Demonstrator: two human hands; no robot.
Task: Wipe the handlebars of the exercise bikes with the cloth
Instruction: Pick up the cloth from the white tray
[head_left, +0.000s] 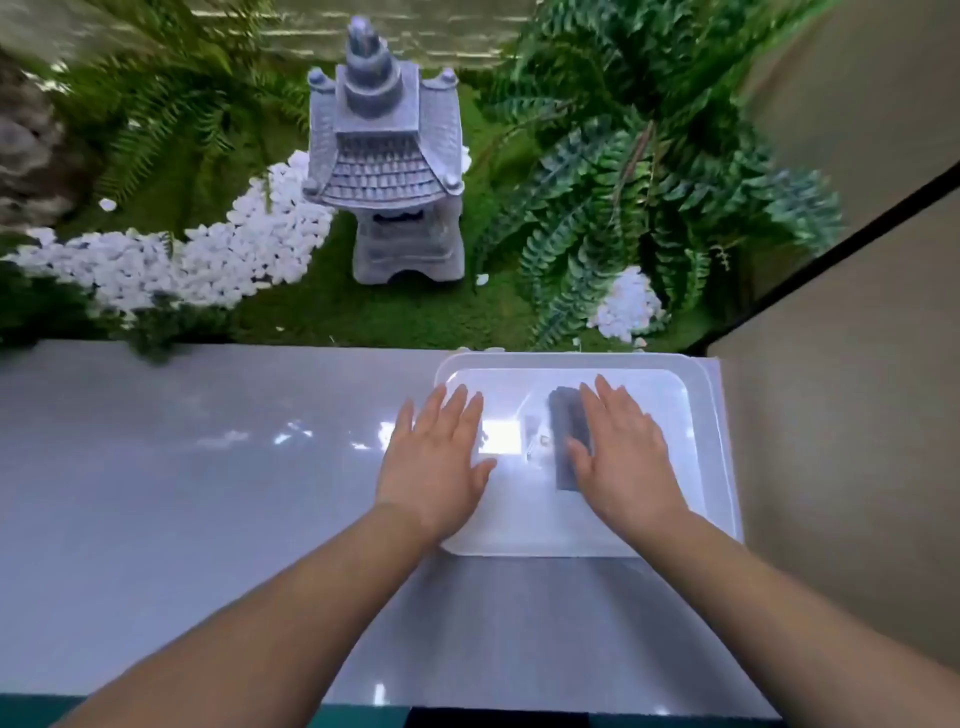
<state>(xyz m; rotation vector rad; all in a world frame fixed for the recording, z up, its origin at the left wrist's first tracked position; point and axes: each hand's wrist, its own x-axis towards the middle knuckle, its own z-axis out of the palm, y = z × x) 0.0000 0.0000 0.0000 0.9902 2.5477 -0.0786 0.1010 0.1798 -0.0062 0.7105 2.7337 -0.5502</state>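
Head view has you looking down at a glossy grey ledge (182, 467) with both your arms stretched forward over it. Your left hand (436, 457) lies flat with its fingers straight and close together, over the left edge of a clear plastic box (722, 467) that sits at the ledge's right end, against a beige wall (857, 415). Your right hand (623, 447) is spread the same way, palm down, fingers straight, over the middle of the box. Neither hand grips anything; whether the palms press on the box's top or hover just above it you cannot tell from here. A dark grey cloth (566, 441) lies folded inside the box, seen through the plastic just beside your right thumb and partly hidden under that hand. Beyond the ledge lies a small garden bed: a grey stone lantern (384, 156) stands on green moss, white pebbles (197, 260) curve along its left, and ferns (623, 171) fill the right side.
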